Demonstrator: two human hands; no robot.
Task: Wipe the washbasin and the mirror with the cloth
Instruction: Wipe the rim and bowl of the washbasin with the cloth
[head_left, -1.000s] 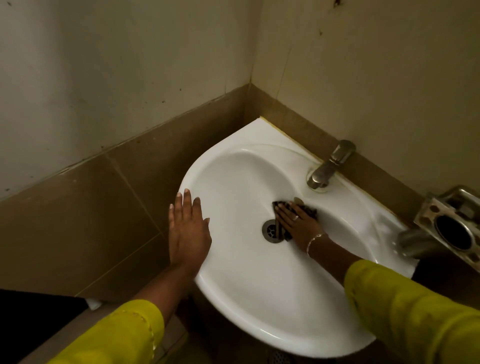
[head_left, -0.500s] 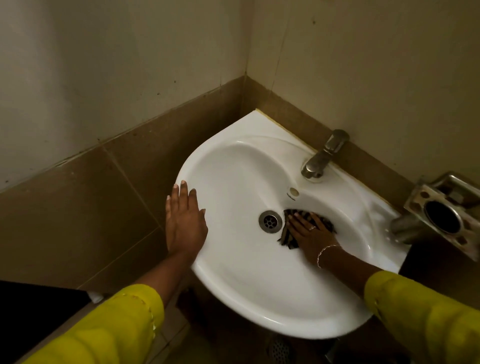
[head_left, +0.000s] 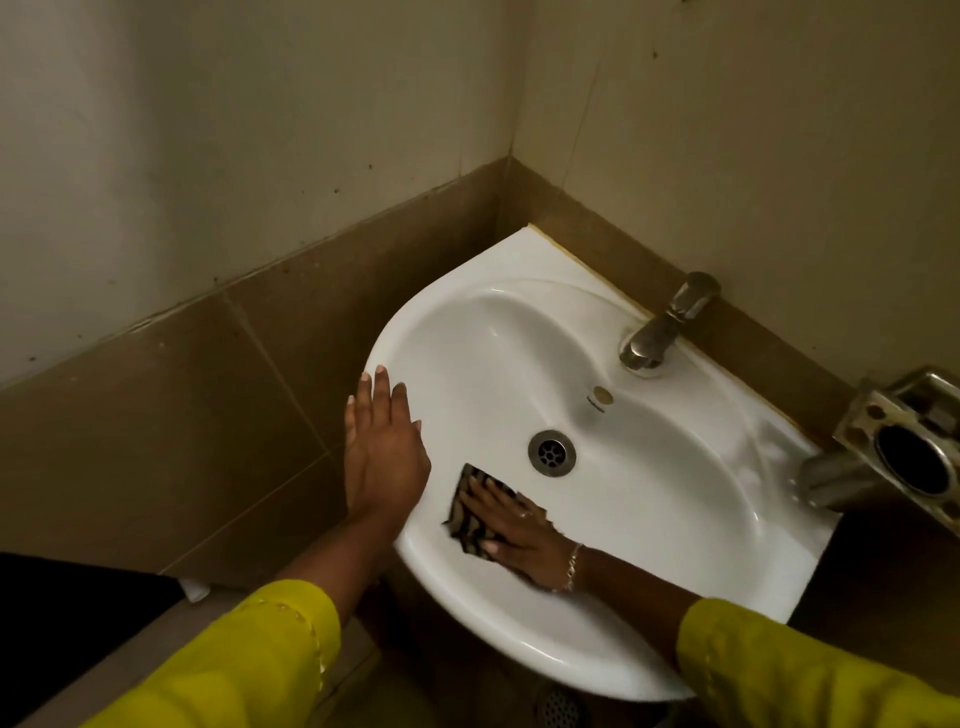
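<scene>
A white corner washbasin (head_left: 675, 519) is fixed where two walls meet, with a metal drain (head_left: 551, 451) in its bowl. A dark striped cloth (head_left: 470, 514) lies flat on the bowl's near-left slope, below and left of the drain. My right hand (head_left: 511, 530) presses on the cloth with fingers spread; a bracelet circles the wrist. My left hand (head_left: 384, 447) rests flat on the basin's left rim, fingers together, holding nothing. No mirror is in view.
A metal tap (head_left: 662, 325) stands on the basin's back ledge. A metal holder with a round opening (head_left: 904, 457) juts from the right wall beside the basin. Brown tiles (head_left: 208, 415) line the lower walls, with plaster above. A floor drain (head_left: 558, 706) sits beneath the basin.
My right hand has slid the cloth from right of the drain across to the bowl's near-left slope. My left hand has stayed on the left rim.
</scene>
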